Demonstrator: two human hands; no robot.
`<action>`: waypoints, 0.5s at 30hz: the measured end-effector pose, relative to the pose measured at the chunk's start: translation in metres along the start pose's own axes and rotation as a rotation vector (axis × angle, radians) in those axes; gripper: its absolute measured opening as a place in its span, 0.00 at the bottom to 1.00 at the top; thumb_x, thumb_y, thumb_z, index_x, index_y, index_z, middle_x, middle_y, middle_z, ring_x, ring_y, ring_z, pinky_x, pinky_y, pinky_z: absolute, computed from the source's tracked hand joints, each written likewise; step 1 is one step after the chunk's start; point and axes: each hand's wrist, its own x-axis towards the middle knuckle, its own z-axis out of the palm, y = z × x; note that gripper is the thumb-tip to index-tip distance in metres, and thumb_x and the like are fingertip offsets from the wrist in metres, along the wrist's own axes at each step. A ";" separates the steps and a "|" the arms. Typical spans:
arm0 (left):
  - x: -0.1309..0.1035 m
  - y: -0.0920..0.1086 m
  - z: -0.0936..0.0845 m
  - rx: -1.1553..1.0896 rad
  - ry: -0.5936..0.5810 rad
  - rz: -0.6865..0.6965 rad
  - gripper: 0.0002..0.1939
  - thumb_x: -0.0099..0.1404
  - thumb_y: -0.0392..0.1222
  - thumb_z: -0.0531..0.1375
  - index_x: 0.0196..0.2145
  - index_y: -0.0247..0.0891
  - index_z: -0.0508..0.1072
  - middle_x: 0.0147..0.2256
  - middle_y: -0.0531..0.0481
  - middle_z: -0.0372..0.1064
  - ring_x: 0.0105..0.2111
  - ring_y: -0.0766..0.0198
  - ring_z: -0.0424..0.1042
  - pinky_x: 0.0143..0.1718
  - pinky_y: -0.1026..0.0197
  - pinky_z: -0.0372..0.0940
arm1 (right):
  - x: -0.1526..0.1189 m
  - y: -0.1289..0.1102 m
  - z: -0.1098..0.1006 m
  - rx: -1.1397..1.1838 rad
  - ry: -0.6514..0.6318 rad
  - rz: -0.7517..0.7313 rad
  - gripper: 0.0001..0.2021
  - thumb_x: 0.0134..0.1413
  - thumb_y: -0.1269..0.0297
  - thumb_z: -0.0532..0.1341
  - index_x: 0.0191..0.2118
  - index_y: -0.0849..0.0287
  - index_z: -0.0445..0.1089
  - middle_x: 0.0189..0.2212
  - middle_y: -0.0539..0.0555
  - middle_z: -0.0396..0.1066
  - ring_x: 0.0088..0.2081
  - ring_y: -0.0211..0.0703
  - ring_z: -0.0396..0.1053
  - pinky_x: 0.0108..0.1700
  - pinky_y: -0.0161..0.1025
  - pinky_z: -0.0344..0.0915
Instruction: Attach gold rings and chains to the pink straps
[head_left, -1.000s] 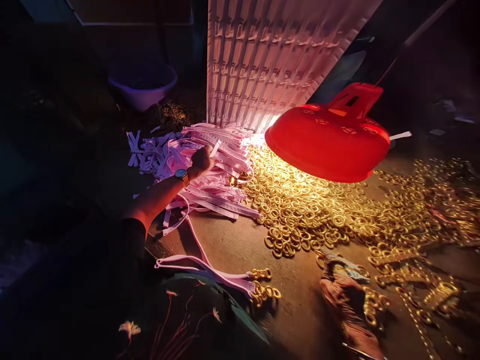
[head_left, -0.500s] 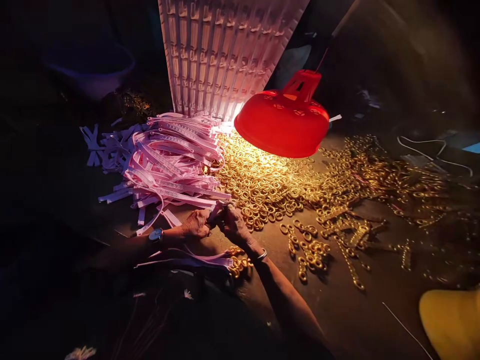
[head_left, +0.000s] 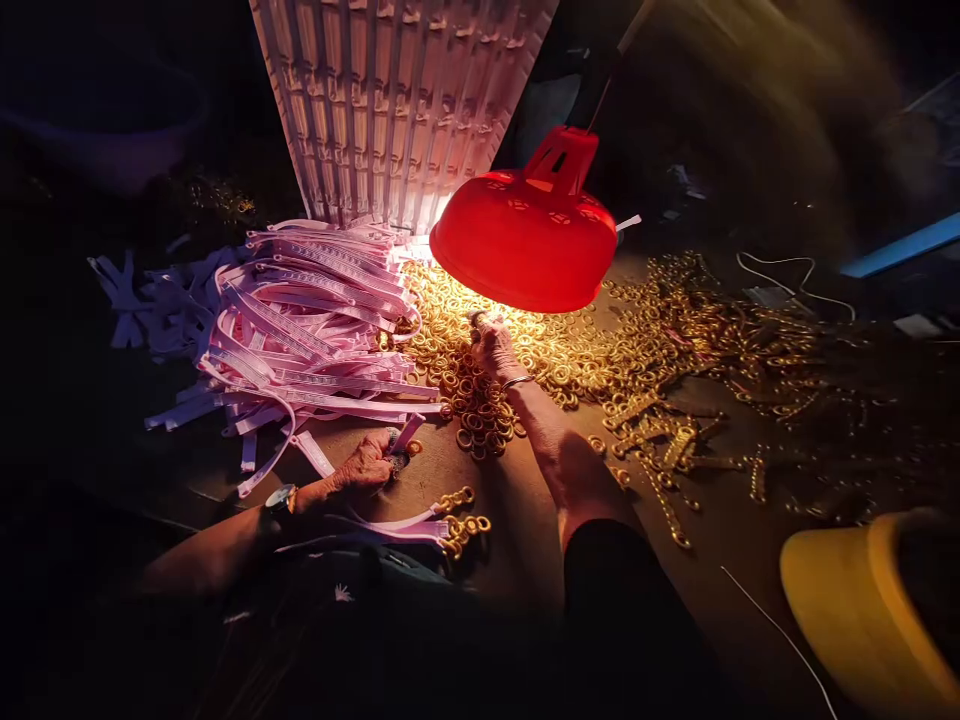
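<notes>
My left hand (head_left: 373, 462), with a watch at the wrist, pinches a pink strap (head_left: 407, 432) in front of the heap of pink straps (head_left: 315, 300). A gold ring (head_left: 413, 448) shows beside its fingertips. My right hand (head_left: 493, 345), with a bracelet at the wrist, reaches onto the pile of gold rings (head_left: 574, 365) under the lamp. Its fingers are bent over the rings, and whether they grip one is hidden. Nearer to me lie a few straps (head_left: 409, 530) with gold ring chains (head_left: 465, 530) at their ends.
A red lamp (head_left: 525, 245) hangs low over the rings, before an upright ribbed panel (head_left: 405, 110). Gold chain pieces (head_left: 675, 445) spread to the right. A yellow container (head_left: 840, 600) stands at the lower right, near a thin white cord (head_left: 780, 630).
My right hand has left my left hand and moved forward onto the ring pile. My left hand keeps the strap. The view has shifted, and the scene sits further left.
</notes>
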 end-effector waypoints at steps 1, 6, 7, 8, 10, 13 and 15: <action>0.000 0.000 0.002 -0.062 0.029 -0.057 0.13 0.56 0.48 0.63 0.34 0.38 0.67 0.25 0.53 0.64 0.21 0.71 0.60 0.21 0.67 0.54 | 0.007 -0.001 -0.001 -0.004 -0.019 -0.020 0.10 0.51 0.84 0.50 0.27 0.64 0.61 0.33 0.53 0.65 0.36 0.32 0.53 0.44 0.34 0.53; 0.006 -0.006 0.001 -0.215 0.077 -0.243 0.21 0.51 0.48 0.66 0.40 0.39 0.66 0.32 0.51 0.71 0.22 0.70 0.66 0.19 0.68 0.52 | 0.025 -0.006 0.004 -0.010 -0.117 -0.091 0.16 0.52 0.84 0.51 0.22 0.58 0.51 0.27 0.46 0.59 0.34 0.30 0.49 0.44 0.31 0.51; 0.007 -0.007 -0.001 -0.215 0.059 -0.257 0.20 0.51 0.47 0.67 0.39 0.40 0.66 0.30 0.52 0.71 0.22 0.70 0.64 0.19 0.67 0.52 | 0.025 -0.005 0.005 -0.011 -0.127 -0.090 0.17 0.52 0.85 0.51 0.21 0.57 0.49 0.26 0.46 0.58 0.33 0.30 0.48 0.44 0.31 0.51; 0.008 -0.008 -0.003 -0.215 0.039 -0.264 0.19 0.52 0.47 0.67 0.39 0.41 0.66 0.29 0.53 0.71 0.22 0.71 0.63 0.20 0.67 0.53 | 0.025 -0.004 0.007 -0.014 -0.133 -0.085 0.18 0.52 0.85 0.50 0.21 0.57 0.47 0.25 0.45 0.57 0.33 0.30 0.47 0.44 0.31 0.51; 0.009 -0.010 -0.005 -0.214 0.013 -0.257 0.16 0.53 0.49 0.66 0.37 0.42 0.68 0.26 0.55 0.70 0.21 0.71 0.61 0.20 0.66 0.53 | 0.024 -0.001 0.007 -0.018 -0.141 -0.064 0.19 0.50 0.86 0.51 0.21 0.57 0.46 0.24 0.45 0.54 0.32 0.31 0.45 0.43 0.32 0.51; 0.008 -0.009 -0.003 -0.233 0.045 -0.202 0.17 0.53 0.52 0.67 0.36 0.41 0.69 0.24 0.53 0.69 0.21 0.69 0.61 0.19 0.65 0.52 | 0.021 0.000 0.003 -0.016 -0.144 -0.028 0.18 0.48 0.87 0.53 0.21 0.58 0.49 0.23 0.44 0.51 0.30 0.31 0.43 0.39 0.33 0.50; 0.007 -0.008 0.000 -0.252 0.063 -0.177 0.19 0.52 0.52 0.67 0.35 0.40 0.68 0.25 0.51 0.70 0.23 0.67 0.64 0.19 0.65 0.52 | 0.017 -0.004 -0.005 -0.009 -0.127 -0.004 0.16 0.49 0.87 0.54 0.21 0.60 0.52 0.23 0.43 0.49 0.29 0.30 0.43 0.37 0.32 0.50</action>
